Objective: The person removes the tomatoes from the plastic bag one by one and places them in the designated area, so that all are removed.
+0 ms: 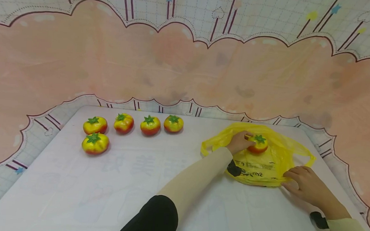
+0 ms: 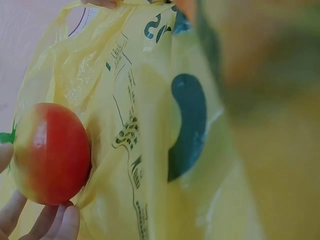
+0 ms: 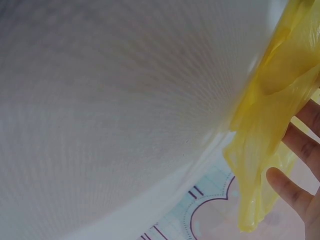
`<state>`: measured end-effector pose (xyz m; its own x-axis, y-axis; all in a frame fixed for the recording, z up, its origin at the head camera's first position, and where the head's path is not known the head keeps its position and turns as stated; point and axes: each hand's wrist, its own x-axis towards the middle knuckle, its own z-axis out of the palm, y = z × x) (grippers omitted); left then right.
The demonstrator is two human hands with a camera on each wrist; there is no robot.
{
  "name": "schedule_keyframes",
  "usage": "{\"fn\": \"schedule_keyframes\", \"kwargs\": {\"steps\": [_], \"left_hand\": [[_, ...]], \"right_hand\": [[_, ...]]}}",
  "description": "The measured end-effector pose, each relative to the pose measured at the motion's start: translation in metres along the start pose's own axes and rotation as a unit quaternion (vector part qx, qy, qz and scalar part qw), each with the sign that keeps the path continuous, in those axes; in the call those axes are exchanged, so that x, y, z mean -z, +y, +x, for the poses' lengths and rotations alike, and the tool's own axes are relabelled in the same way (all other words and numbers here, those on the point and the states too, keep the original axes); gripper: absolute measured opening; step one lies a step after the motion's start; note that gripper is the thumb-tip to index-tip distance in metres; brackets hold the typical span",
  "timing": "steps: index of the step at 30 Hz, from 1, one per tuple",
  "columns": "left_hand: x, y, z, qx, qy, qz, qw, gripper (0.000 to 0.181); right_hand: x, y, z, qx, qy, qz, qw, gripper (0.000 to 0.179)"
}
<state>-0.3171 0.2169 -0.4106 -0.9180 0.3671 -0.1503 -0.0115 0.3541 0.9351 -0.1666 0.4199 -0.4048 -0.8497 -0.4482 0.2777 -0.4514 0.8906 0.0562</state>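
Note:
A yellow plastic bag (image 1: 275, 154) with dark print lies on the right side of the white table. Over it my left hand (image 1: 240, 142) holds a red-and-yellow tomato (image 1: 258, 145) with a green star-shaped top. In the left wrist view the thumb is by the green top of this tomato (image 2: 55, 155) and the fingers are below it. At the bag's right edge, my right hand (image 1: 306, 183) touches the plastic with fingers extended. The right wrist view shows the thumb apart from the fingers (image 3: 302, 145), beside the crumpled bag (image 3: 270, 130).
To the left, a row of similar tomatoes stands near the table's back edge, among them one tomato (image 1: 173, 124) at the row's right end. Another tomato (image 1: 95, 144) sits in front of the leftmost one. A patterned cloth (image 1: 187, 73) hangs behind the white table (image 1: 135, 197).

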Motion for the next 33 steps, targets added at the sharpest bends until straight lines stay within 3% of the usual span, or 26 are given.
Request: {"fn": "schedule_keyframes", "kwargs": {"steps": [4, 11, 22, 26, 33], "left_hand": [[-0.003, 0.000, 0.002, 0.007, 0.004, -0.004, 1.0000, 0.037], [-0.007, -0.005, 0.005, -0.022, 0.001, 0.004, 0.9997, 0.045], [-0.011, -0.011, 0.011, -0.020, -0.012, -0.002, 0.9997, 0.043], [-0.008, -0.011, 0.009, -0.037, -0.036, -0.007, 0.9987, 0.046], [-0.002, -0.007, 0.003, -0.072, -0.081, 0.026, 0.9938, 0.054]], "right_hand": [[0.000, 0.000, 0.000, 0.002, 0.002, 0.001, 1.0000, 0.022], [0.000, 0.001, 0.001, 0.002, 0.002, -0.001, 1.0000, 0.022], [0.000, 0.000, 0.000, 0.000, -0.005, 0.002, 1.0000, 0.022], [0.000, 0.000, 0.000, -0.001, -0.005, 0.003, 1.0000, 0.022], [0.000, -0.001, 0.000, -0.005, -0.009, 0.005, 0.9999, 0.022]]}}
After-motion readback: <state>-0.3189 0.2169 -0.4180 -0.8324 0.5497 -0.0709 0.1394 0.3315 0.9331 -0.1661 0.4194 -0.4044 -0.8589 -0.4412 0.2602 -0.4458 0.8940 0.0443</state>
